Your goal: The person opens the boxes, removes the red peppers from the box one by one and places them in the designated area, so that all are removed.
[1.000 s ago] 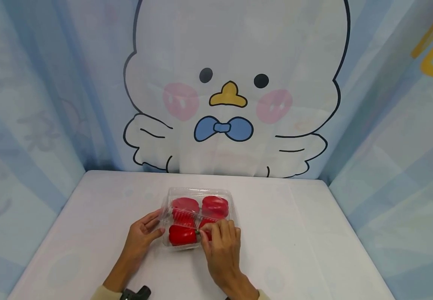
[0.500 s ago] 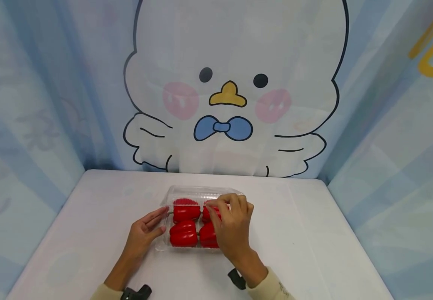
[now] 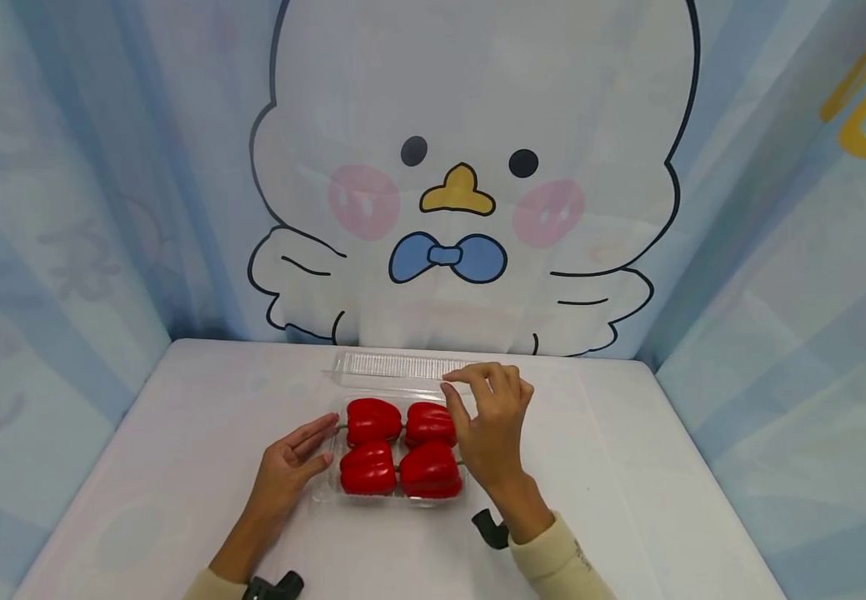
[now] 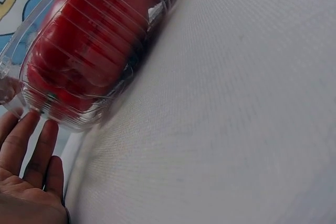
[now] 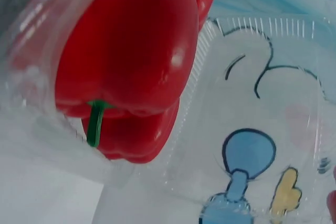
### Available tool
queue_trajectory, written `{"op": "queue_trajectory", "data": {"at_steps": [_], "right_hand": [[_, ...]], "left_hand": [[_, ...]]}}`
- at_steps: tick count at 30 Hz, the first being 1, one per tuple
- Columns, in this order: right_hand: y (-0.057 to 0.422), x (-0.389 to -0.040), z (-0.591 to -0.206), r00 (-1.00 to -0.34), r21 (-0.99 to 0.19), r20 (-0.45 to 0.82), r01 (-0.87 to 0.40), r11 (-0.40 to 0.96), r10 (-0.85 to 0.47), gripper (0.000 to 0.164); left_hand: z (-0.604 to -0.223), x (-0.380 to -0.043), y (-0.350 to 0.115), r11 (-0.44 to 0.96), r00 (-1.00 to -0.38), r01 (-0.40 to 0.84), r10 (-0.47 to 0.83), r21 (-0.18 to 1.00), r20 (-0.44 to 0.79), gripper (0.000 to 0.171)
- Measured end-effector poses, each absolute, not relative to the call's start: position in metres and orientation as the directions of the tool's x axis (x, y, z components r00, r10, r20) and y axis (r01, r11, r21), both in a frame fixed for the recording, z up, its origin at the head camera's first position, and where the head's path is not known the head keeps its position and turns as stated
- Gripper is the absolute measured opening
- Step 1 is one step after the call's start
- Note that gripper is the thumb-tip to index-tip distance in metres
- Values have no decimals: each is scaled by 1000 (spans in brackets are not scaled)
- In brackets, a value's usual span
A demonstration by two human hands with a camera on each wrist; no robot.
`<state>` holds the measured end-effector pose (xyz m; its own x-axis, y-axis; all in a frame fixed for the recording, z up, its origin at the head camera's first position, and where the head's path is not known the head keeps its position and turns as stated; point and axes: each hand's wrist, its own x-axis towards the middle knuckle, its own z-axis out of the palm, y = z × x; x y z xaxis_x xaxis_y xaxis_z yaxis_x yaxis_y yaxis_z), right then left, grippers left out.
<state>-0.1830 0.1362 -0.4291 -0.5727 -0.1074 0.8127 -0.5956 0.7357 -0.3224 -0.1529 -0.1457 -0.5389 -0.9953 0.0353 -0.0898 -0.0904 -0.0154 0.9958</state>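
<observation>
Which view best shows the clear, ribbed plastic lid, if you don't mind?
The right wrist view: the lid fills much of its right side, ribbed edges distinct. The head view shows it smaller, beyond four red peppers, partly covered by the right hand. The left wrist view shows clear plastic, but any lid there is uncertain.

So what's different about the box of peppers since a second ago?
The clear lid has swung up and back, away from the person, uncovering the four red peppers. The right hand has moved with it, from the near side of the box towards its far right. The left hand stays at the box's left side; the peppers remain inside.
</observation>
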Motion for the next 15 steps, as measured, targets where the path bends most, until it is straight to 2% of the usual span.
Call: {"op": "queue_trajectory", "data": {"at_steps": [6,15], "right_hand": [[145,-191,-428,-585,-344,805,-594,727,-98,22],[153,-204,-434,-628,-463,778,-595,657,-21,17]], "left_hand": [[-539,-152,-146,-9,-994,-106,34,994,-106,58],[-538,-151,-145,-9,-995,-98,31,995,-98,59]]}}
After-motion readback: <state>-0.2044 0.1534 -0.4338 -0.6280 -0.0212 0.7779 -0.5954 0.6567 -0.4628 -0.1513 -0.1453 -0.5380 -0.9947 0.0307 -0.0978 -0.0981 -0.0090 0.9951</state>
